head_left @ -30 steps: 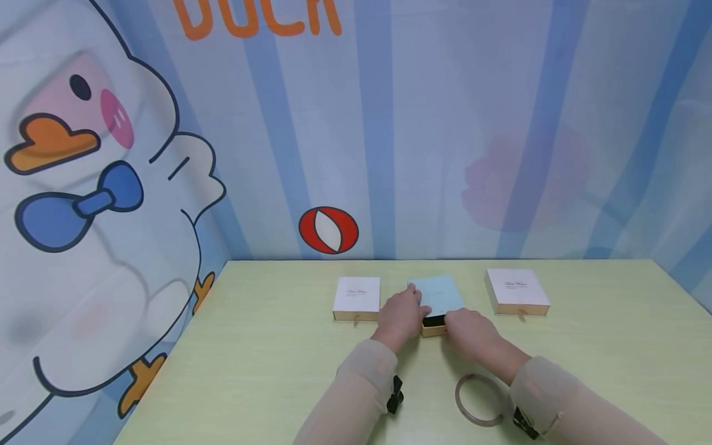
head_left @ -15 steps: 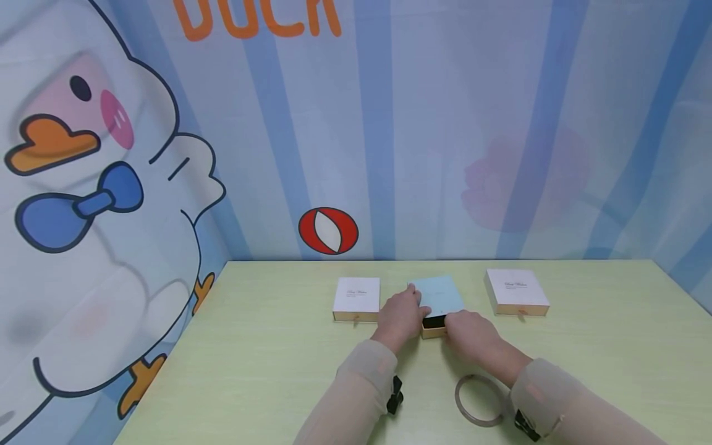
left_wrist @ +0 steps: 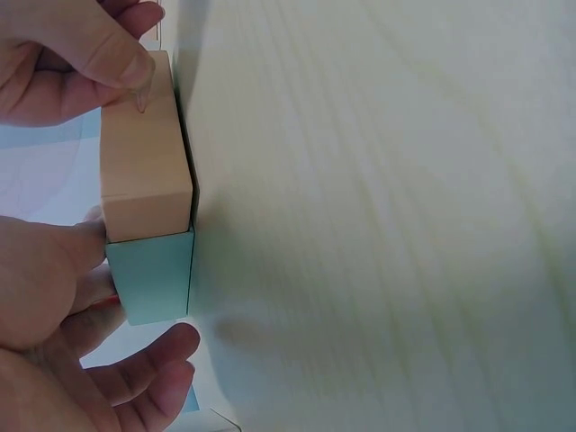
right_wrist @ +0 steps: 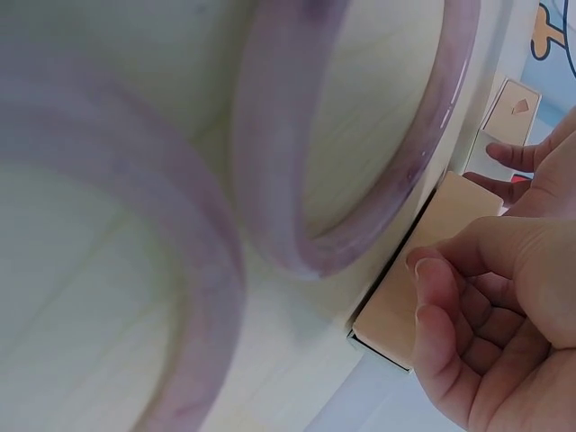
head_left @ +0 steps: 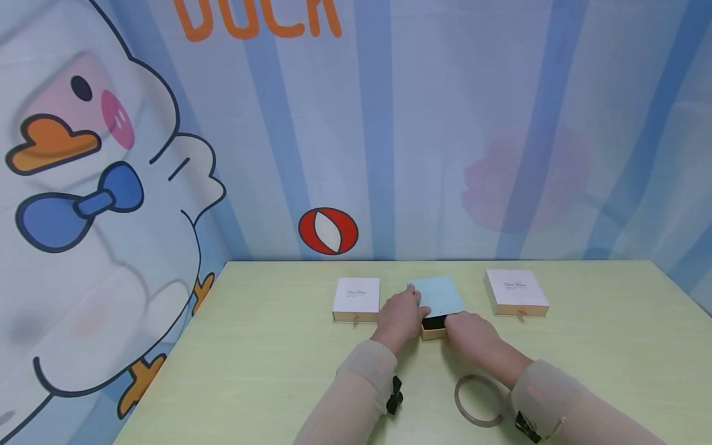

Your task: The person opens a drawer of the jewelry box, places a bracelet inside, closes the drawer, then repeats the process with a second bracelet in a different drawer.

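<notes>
A light blue drawer-style gift box (head_left: 437,293) lies on the table, its tan drawer (left_wrist: 144,171) pulled partly out so a dark strip of the inside shows. My left hand (head_left: 399,317) holds the left side of the blue sleeve (left_wrist: 153,281), the thumb towards its near edge. At the drawer's front, my right hand (head_left: 474,334) pinches the small pull tab (left_wrist: 142,99) between thumb and finger. The right wrist view shows this hand (right_wrist: 490,306) with its other fingers curled. What the drawer holds is hidden.
White lettered gift boxes stand left (head_left: 357,296) and right (head_left: 517,290) of the blue one. A bangle (head_left: 459,402) lies near my right forearm; the right wrist view shows two pale purple bangles (right_wrist: 270,171). A printed cloth (head_left: 434,123) hangs behind the table.
The drawer has slid slightly further out towards me, and the dark gap has widened. My left hand and the blue sleeve have stayed in place.
</notes>
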Action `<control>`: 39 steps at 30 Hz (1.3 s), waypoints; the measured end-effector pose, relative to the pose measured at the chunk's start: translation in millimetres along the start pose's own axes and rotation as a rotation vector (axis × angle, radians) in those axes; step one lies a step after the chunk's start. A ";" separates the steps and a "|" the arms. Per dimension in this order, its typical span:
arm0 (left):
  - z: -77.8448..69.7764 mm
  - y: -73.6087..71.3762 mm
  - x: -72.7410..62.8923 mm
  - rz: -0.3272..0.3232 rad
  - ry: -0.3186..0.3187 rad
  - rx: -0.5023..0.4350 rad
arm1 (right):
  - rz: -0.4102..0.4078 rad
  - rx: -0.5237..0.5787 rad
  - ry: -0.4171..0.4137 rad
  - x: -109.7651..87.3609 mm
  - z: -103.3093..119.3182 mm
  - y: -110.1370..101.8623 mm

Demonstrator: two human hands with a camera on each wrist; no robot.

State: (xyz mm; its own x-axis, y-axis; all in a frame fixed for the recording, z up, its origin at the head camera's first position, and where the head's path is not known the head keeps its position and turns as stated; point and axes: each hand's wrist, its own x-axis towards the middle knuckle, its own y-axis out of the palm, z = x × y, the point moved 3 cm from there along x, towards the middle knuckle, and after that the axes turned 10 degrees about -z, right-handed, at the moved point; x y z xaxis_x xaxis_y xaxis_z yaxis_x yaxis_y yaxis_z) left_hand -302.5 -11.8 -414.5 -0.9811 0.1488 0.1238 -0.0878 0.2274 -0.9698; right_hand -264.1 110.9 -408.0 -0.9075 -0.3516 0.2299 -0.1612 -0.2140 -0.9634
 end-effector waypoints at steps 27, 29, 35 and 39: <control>-0.7 -2.6 -0.7 0.010 -0.008 0.001 | 0.007 0.002 -0.002 -4.0 2.9 -2.9; -0.6 -2.5 -0.6 0.010 -0.008 0.000 | 0.004 -0.001 -0.004 -4.3 2.7 -2.7; -0.2 -2.8 -0.9 0.006 -0.007 -0.009 | 0.005 -0.003 -0.018 -5.0 2.7 -2.9; 0.0 -3.2 -0.8 0.010 -0.012 -0.014 | 0.008 0.001 -0.023 -5.3 2.6 -2.7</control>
State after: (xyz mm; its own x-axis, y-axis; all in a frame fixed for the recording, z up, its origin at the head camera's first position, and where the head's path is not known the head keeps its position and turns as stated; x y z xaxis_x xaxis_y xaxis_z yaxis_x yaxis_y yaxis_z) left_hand -301.4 -12.6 -411.5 -0.9838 0.1399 0.1117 -0.0759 0.2392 -0.9680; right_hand -257.8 111.0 -406.2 -0.8995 -0.3746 0.2250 -0.1534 -0.2116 -0.9652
